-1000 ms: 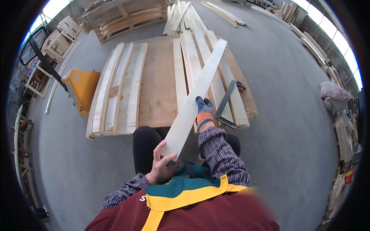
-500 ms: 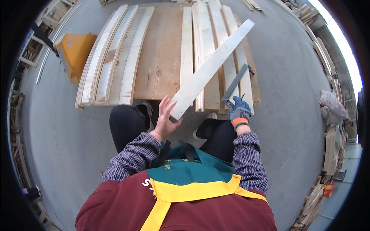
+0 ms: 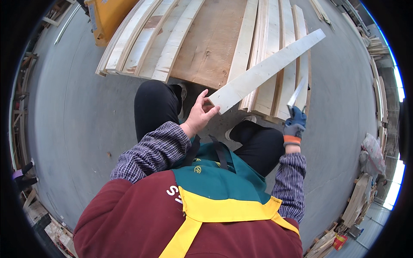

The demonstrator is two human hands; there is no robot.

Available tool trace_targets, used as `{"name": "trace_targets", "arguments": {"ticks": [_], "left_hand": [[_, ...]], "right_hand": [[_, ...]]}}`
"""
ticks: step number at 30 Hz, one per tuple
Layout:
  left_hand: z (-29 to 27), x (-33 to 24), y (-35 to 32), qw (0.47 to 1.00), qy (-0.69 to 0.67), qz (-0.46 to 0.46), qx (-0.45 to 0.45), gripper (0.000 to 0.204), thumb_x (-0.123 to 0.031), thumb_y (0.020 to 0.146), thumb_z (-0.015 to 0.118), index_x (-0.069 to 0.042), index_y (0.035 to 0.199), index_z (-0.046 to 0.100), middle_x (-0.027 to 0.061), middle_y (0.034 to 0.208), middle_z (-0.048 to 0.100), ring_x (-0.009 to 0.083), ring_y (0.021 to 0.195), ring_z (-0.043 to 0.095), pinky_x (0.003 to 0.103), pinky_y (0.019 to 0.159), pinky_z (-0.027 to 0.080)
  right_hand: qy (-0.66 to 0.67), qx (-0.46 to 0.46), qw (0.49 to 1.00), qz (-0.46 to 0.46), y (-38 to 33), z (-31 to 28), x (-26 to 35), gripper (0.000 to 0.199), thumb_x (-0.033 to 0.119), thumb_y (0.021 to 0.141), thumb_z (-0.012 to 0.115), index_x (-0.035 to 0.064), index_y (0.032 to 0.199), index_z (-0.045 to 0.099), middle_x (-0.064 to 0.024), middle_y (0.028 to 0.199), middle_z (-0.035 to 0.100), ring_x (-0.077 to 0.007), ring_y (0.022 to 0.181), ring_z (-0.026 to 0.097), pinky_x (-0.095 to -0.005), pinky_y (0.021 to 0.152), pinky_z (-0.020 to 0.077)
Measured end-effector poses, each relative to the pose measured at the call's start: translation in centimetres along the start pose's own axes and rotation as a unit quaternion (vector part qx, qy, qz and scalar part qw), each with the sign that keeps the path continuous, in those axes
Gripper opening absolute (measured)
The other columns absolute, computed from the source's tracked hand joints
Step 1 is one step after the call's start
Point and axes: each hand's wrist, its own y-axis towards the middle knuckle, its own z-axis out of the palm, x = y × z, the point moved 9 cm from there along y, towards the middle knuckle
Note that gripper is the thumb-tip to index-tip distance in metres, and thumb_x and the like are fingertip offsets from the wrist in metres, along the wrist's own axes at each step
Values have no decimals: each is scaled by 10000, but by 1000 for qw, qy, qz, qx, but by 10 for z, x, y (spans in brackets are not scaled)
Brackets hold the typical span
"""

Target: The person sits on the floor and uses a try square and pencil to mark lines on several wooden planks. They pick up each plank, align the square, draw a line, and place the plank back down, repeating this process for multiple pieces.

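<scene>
A long pale wooden board [image 3: 269,71] lies slanted across the right-hand stack, its near end sticking out past the stack toward me. My bare left hand [image 3: 200,115] grips that end, with the thumb on one side and fingers on the other. My right hand [image 3: 295,124], in a blue and grey glove with an orange cuff, is closed on a metal try square [image 3: 297,93]. The square's blade points away from me, over the outer boards, and looks tilted up from them. A thin dark stick, perhaps a pencil, shows by the gloved fingers.
Boards are stacked on the left [image 3: 148,41] and right [image 3: 264,92] of a brown wooden panel [image 3: 211,47]. A yellow machine [image 3: 107,21] stands beyond the left stack. My knees are close to the panel's near edge. Timber and a plastic bag [image 3: 372,155] lie along the right side.
My view has shifted, so the stacks sit higher and farther right. The try square, flat on the boards before, now looks turned and lifted in my right hand. My left hand keeps the board's end.
</scene>
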Motion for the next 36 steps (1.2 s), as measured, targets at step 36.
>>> {"name": "trace_targets", "arguments": {"ticks": [36], "left_hand": [[7, 26, 6, 982, -144, -118, -32, 330, -261, 914, 682, -55, 1124, 533, 44, 979, 628, 116, 845, 623, 272, 779, 546]], "right_hand": [[571, 100, 722, 377, -115, 82, 136, 407, 140, 900, 657, 28, 1268, 522, -61, 1000, 622, -112, 763, 595, -229, 646, 512]]}}
